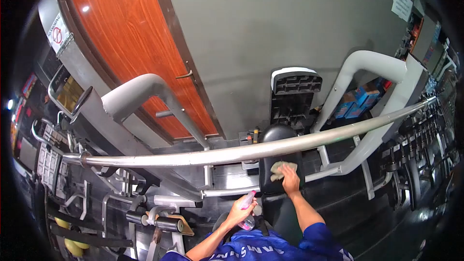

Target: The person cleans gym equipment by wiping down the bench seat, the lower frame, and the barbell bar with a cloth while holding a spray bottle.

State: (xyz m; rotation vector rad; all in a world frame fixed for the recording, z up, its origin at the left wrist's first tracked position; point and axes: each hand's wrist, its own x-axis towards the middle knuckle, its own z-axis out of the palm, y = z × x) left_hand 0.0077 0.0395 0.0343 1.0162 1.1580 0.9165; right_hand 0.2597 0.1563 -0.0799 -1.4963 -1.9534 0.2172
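Observation:
My right hand (291, 181) presses a crumpled beige cloth (278, 169) against the black padded bench (268, 184), just below the metal bar. Closer to my body, my left hand (239, 211) is wrapped round a clear spray bottle (247, 222) with a pink top. The long silver barbell (232, 154) crosses over the bench, lying beyond both hands. Part of the bench is hidden under the bar and behind my right forearm.
Thick grey rack frames (140, 92) rise at left and right of the bench. A wooden door (130, 43) and a grey wall (270, 24) stand behind. Blue boxes (355, 100) lie at the back right. A black roller pad (169, 223) juts out at the lower left.

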